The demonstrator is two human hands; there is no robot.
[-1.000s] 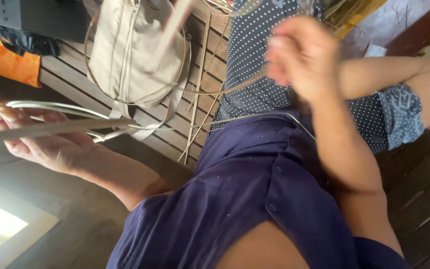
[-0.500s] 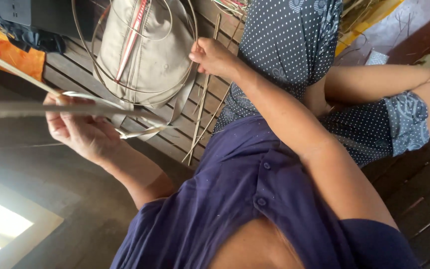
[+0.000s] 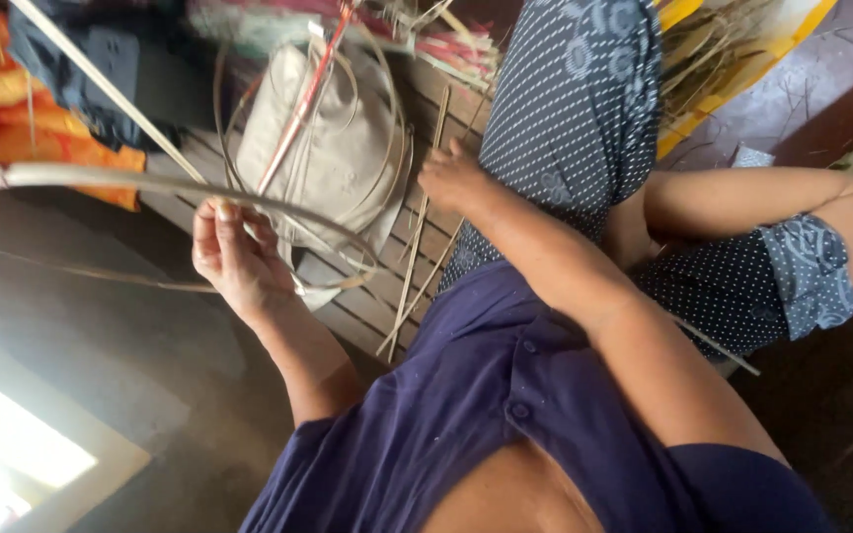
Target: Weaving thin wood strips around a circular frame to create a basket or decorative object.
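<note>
My left hand (image 3: 239, 259) grips a bent cane hoop (image 3: 150, 186) that curves from the left edge around past my fingers. A straight cane strip (image 3: 101, 89) slants above it. My right hand (image 3: 454, 180) is stretched forward over the wooden slat floor (image 3: 367, 306), fingers closing on thin cane strips (image 3: 417, 247) that lie beside my knee. I cannot tell how firmly they are held. I sit cross-legged in dotted blue trousers (image 3: 575, 118) and a dark blue shirt (image 3: 486, 415).
A beige bag (image 3: 333, 148) rests on the slats ahead, ringed by thin cane loops, with a red-and-white stick (image 3: 303, 109) across it. Orange cloth (image 3: 12, 109) and dark fabric lie at the far left. Bundled strips and a yellow mat (image 3: 733, 59) are at the top right.
My right hand dropped from near the camera and reached forward to the strips on the slats. My left hand, holding the hoop, shifted right and up in view.
</note>
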